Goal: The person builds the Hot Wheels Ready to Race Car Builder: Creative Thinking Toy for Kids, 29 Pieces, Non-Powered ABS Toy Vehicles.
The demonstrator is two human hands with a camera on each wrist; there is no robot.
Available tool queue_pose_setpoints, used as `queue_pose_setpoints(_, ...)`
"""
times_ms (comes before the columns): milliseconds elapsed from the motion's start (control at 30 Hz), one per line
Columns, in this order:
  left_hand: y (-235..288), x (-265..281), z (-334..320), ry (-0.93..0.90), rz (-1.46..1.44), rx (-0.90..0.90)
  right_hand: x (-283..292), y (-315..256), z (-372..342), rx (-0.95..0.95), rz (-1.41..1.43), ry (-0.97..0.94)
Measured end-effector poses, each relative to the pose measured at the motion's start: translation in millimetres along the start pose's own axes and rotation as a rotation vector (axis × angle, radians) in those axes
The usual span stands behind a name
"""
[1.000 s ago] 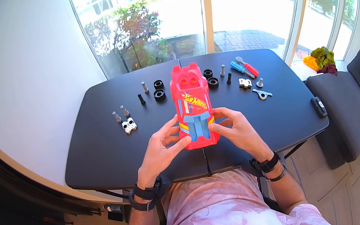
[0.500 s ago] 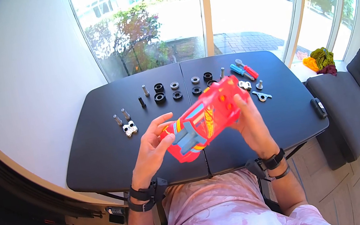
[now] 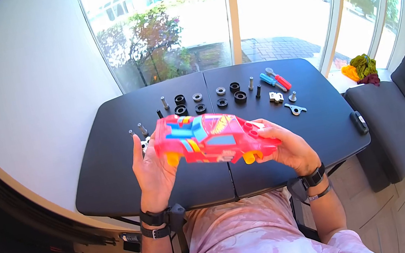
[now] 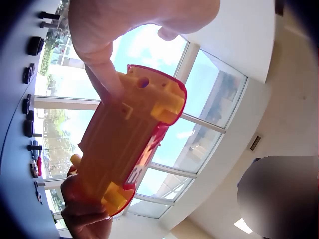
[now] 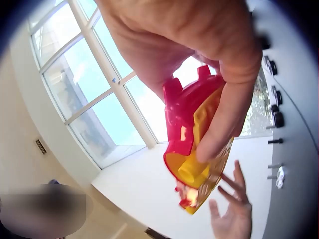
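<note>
A red toy car body (image 3: 215, 138) with blue windows and a yellow underside (image 4: 122, 134) is held above the near part of the table, tilted sideways. My right hand (image 3: 293, 148) grips its end at the right, fingers curled under the yellow base. In the right wrist view a finger (image 5: 224, 119) lies along that base beside a yellow wheel stub (image 5: 187, 172). At the car's other end my left hand (image 3: 154, 173) has its fingers extended. A straight finger (image 4: 104, 74) reaches the underside in the left wrist view.
On the black table (image 3: 109, 181), black wheels (image 3: 240, 97), grey rings (image 3: 220, 91) and several pegs (image 3: 164, 102) stand toward the back. Blue-handled (image 3: 268, 79) and red-handled tools (image 3: 282, 81) lie at right, near silver parts (image 3: 276, 96). Another silver part (image 3: 145, 144) is partly hidden behind the left hand.
The car has turned from upright between both hands to lying crosswise, side toward me. My right hand has shifted to its right end; my left fingers have straightened.
</note>
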State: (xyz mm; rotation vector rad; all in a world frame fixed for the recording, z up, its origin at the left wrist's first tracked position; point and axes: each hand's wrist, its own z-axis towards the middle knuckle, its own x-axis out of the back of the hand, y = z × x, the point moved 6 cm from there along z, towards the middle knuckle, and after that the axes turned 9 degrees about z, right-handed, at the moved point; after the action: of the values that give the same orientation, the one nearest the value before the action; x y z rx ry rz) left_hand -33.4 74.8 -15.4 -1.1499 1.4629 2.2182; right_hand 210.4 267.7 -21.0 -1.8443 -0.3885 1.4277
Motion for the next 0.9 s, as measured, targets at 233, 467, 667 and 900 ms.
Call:
queue_pose_setpoints(233, -27, -14, -1, -0.126, 0.354, 0.128, -36, 12, 0, 0.308, -0.171, 0.057)
queue_pose_setpoints(467, -39, -27, -7, -0.151, 0.416, 0.063, -68, 17, -1, 0.581, -0.832, -0.169)
queue_pose_setpoints(667, -34, -23, -3, -0.098, 0.488, 0.009, -93, 11, -16, 0.707, -1.169, -0.06)
queue_pose_setpoints(900, -11, -37, -9, -0.116, 0.727, -0.122, -63, 17, -1, 0.534, -0.629, -0.002)
